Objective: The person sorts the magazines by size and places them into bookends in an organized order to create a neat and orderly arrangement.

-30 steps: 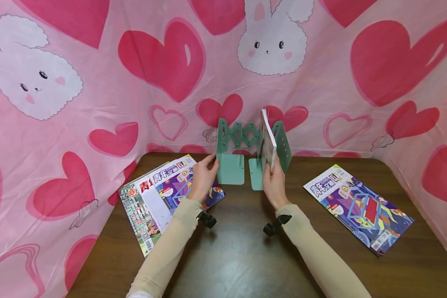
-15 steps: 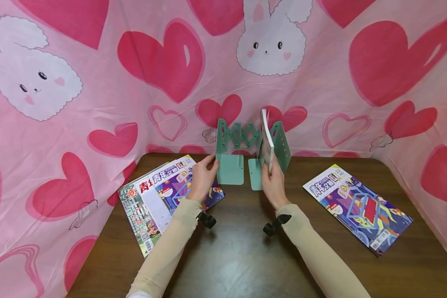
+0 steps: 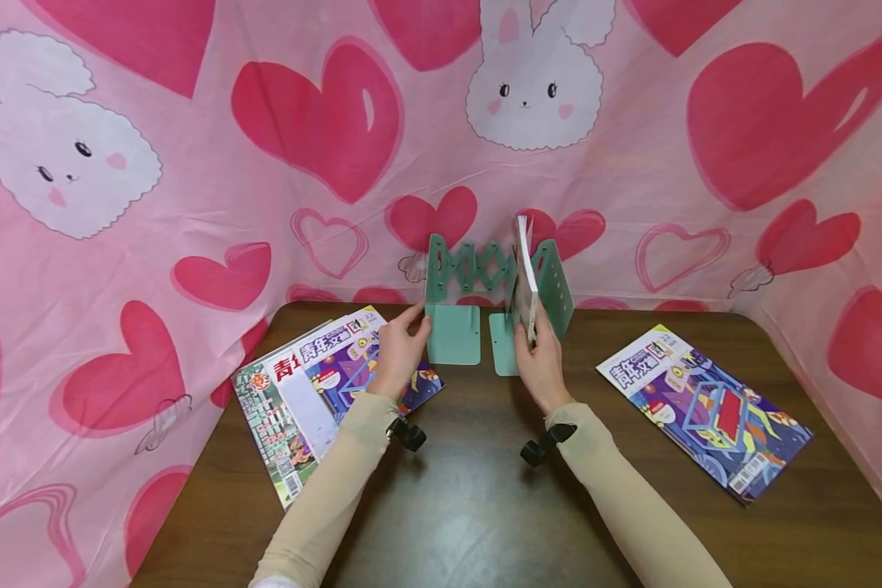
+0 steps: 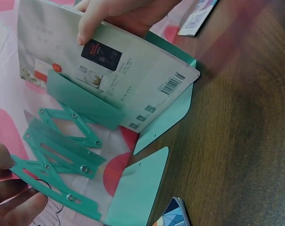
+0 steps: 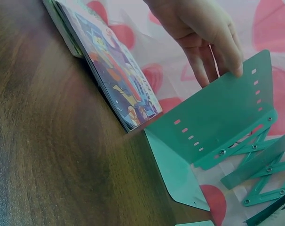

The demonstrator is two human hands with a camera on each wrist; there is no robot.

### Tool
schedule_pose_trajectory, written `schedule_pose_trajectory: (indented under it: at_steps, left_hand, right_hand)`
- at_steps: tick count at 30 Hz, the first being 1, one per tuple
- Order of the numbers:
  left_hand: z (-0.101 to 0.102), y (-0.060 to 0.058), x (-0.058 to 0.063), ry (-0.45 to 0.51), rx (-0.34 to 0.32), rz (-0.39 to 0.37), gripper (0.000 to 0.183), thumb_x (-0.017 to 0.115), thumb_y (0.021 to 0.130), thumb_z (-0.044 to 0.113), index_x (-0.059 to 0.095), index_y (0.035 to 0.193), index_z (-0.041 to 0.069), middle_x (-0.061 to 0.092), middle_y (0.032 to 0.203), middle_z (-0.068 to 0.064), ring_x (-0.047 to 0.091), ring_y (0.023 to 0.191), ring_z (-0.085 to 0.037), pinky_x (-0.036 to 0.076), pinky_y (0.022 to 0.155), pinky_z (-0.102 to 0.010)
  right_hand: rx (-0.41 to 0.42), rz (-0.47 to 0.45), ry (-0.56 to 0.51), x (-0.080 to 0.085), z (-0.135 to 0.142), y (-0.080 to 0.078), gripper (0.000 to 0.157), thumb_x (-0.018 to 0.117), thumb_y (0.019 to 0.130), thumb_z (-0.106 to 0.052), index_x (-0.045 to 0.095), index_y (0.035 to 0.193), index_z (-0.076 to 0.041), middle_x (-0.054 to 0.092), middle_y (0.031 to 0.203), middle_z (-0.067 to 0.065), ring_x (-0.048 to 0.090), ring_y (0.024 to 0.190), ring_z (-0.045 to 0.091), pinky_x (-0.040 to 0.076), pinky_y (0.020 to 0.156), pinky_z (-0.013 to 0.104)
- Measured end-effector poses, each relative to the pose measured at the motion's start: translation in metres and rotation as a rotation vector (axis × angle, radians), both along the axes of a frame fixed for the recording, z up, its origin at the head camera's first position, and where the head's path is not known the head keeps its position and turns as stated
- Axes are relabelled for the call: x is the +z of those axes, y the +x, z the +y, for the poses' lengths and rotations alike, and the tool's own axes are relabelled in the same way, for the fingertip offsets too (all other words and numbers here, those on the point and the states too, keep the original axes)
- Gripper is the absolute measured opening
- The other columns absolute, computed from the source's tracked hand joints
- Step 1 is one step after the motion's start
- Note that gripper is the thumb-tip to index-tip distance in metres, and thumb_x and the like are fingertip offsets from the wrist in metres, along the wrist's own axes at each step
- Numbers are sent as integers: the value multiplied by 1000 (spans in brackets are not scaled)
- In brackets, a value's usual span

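Observation:
A green metal expandable bookend (image 3: 454, 335) stands at the back of the table, its crisscross links stretched between two upright end plates. My left hand (image 3: 400, 351) pinches the left end plate by its edge, thumb on the inner face in the right wrist view. My right hand (image 3: 541, 363) grips a magazine (image 3: 527, 286) by its near edge and holds it upright just inside the right end plate (image 3: 554, 286). The left wrist view shows the pale back cover (image 4: 133, 70) of this magazine, with a barcode near its lower corner, standing over the right base plate (image 4: 173, 117).
Several overlapping magazines (image 3: 275, 425) lie at the left, partly behind my left forearm. Another purple magazine (image 3: 713, 412) lies flat at the right. Pink cloth (image 3: 441, 163) with hearts and rabbits hangs behind and beside the brown wooden table (image 3: 456, 506).
My right hand has shifted the magazine's near edge slightly left, bringing it a little straighter. The left hand stays on the end plate, and the bookend keeps its width.

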State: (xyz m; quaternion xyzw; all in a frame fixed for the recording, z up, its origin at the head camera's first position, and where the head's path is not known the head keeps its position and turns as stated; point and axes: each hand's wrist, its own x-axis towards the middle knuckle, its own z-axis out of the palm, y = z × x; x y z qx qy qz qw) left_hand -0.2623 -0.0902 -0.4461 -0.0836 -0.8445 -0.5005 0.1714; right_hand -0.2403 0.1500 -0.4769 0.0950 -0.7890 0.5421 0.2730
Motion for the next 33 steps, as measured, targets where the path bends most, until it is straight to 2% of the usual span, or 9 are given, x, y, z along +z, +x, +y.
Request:
schedule_pose_trajectory:
  at_steps: [8,12,16,19,24,30,33]
  left_hand:
    - [0,-1,-1,-6,8,2,36,67,101,13,70,137,11,74,124,-12,63,82,-21,48,71,-33]
    - [0,-1,-1,-12,11,2,36,67,101,14,70,137,12,74,124,-12,62,83,-20,50,75,-33]
    - [0,0,1,-12,1,-11,37,66,102,17,68,139,12,73,127,-13,60,75,-21,47,70,-32]
    - [0,0,1,-8,-11,-22,38,66,103,19,67,141,12,72,130,-13,59,71,-20,45,65,-30]
    - [0,-2,2,-8,-10,-17,38,65,103,19,67,141,12,72,129,-13,59,71,-20,45,67,-29]
    - [-1,-1,1,-10,-3,-18,38,65,104,19,67,141,12,72,129,-12,61,78,-20,47,72,-31]
    - [-1,0,1,-4,-9,-28,39,65,103,17,67,141,12,71,131,-12,63,80,-21,47,71,-31]
  right_hand:
    - [5,-29,14,1,1,1,65,57,102,-6,34,163,-11,48,155,22,52,135,41,41,110,63]
    - [21,-36,13,1,2,0,66,59,101,-6,33,162,-11,47,155,22,51,136,41,41,110,64]
    - [29,-32,24,3,3,2,69,62,101,-8,31,163,-11,45,156,22,50,136,40,41,110,65]
    - [35,-18,36,6,5,6,72,65,100,-10,30,163,-10,44,157,21,48,137,40,39,112,64]
    - [42,1,54,13,9,14,73,68,99,-11,31,162,-9,44,157,19,47,138,38,36,113,66]
    - [50,19,49,17,13,25,72,71,96,-7,35,159,-5,45,156,18,46,141,34,37,115,60]
    - [43,33,42,20,15,35,69,72,96,-5,38,156,-3,46,154,19,46,142,33,38,115,57]
